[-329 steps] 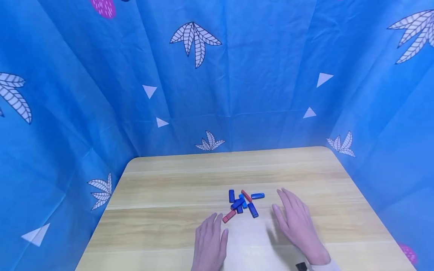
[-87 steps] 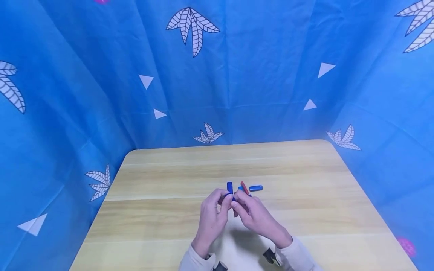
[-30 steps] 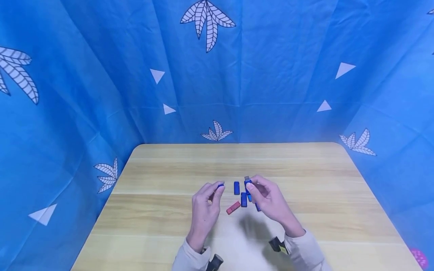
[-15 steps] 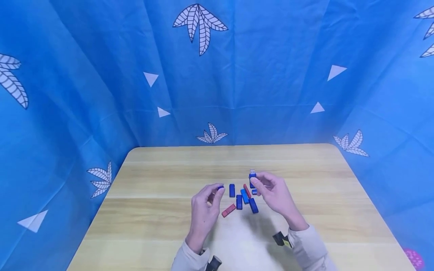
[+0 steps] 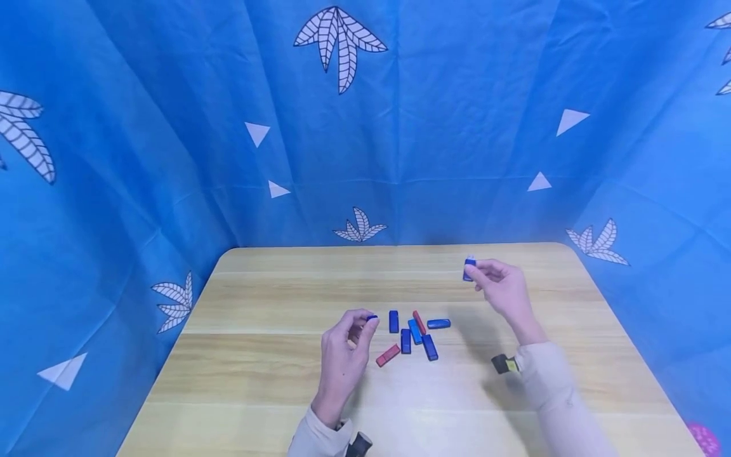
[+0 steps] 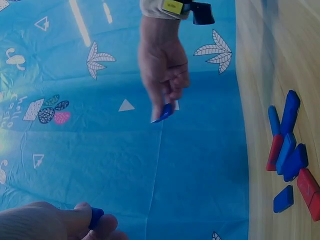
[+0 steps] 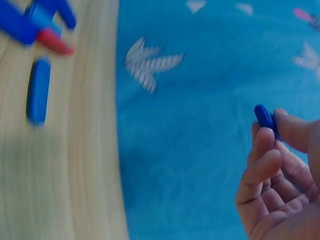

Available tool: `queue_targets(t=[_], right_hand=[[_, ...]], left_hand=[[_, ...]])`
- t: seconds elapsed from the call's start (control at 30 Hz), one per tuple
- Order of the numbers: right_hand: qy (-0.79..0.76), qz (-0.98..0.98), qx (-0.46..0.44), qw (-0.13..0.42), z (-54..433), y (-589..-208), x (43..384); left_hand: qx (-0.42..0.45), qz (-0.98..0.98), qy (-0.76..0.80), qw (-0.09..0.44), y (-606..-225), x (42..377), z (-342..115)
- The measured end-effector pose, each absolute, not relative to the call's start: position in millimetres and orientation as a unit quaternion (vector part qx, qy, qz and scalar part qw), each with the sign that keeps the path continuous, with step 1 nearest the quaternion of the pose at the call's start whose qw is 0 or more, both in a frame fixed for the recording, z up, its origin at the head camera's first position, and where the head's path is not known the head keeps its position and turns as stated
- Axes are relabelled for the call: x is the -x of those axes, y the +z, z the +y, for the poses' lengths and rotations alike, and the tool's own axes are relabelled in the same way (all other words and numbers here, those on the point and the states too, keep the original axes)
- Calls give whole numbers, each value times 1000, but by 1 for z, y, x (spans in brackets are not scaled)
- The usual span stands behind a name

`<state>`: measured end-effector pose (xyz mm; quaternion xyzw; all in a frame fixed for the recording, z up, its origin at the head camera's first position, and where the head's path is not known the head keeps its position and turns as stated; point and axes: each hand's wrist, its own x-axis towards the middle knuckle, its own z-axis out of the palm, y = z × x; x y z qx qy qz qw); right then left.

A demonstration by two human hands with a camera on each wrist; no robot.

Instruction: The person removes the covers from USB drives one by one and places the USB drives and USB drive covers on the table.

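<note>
My right hand holds a blue USB flash drive between thumb and fingers, raised over the back right of the table. Its metal plug is bare and points up. In the left wrist view the same hand pinches the drive from above. My left hand pinches a small blue cap, mostly hidden by the fingertips, left of the pile. Between the hands lie several blue drives, a lighter blue one and two red ones, one in front and one behind.
The light wooden table has rounded back corners. A blue patterned curtain encloses its back and sides. At the pile's right edge lies a single blue drive. Black wrist cameras hang under both sleeves.
Both hands were open beside the pile, then met over a blue drive. They parted with the cap in the left and the drive in the right, which has since moved right and back.
</note>
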<state>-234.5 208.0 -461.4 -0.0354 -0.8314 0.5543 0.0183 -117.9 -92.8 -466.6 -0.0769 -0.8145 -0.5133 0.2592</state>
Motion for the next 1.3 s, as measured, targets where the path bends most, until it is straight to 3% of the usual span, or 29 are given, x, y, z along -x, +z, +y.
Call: queue_targets(t=[0.37, 0.6, 1.03, 1.3], right_hand=[[472, -880, 53, 32, 269, -495, 281], [437, -895, 82, -18, 295, -519, 294], [373, -923, 80, -52, 314, -543, 303], [347, -932, 99, -42, 311, -547, 306]], left_hand=[[81, -818, -515, 242, -468, 118, -93], [74, -821, -513, 238, -472, 117, -95], [64, -832, -500, 232, -475, 116, -98], [68, -833, -499, 229, -475, 116, -100]])
